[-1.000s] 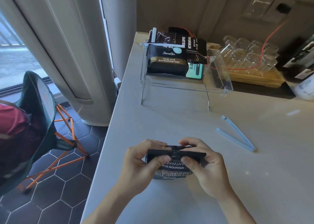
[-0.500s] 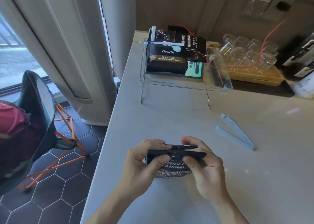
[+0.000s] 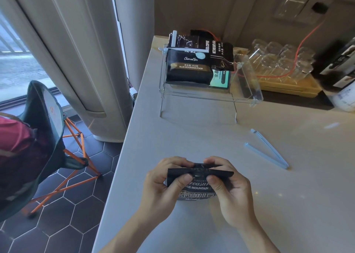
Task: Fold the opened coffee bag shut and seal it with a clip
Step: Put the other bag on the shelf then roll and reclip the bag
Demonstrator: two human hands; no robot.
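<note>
A small black coffee bag (image 3: 197, 189) with white lettering stands on the pale counter near its front edge. Its top is folded over into a flat band. My left hand (image 3: 163, 185) pinches the left half of that fold, thumb in front and fingers behind. My right hand (image 3: 230, 191) pinches the right half the same way. A light blue sealing clip (image 3: 269, 151) lies open in a V on the counter, to the right of and beyond the bag, apart from both hands.
A clear acrylic rack (image 3: 209, 97) at the back holds several dark coffee bags (image 3: 190, 66). Glass jars (image 3: 282, 60) on a yellow tray stand at the back right. The counter's left edge (image 3: 123, 156) drops to a tiled floor with a folding chair (image 3: 48, 137).
Both hands keep their pinch on the folded top. The bag and hands have stayed in nearly the same spot; the view has shifted slightly.
</note>
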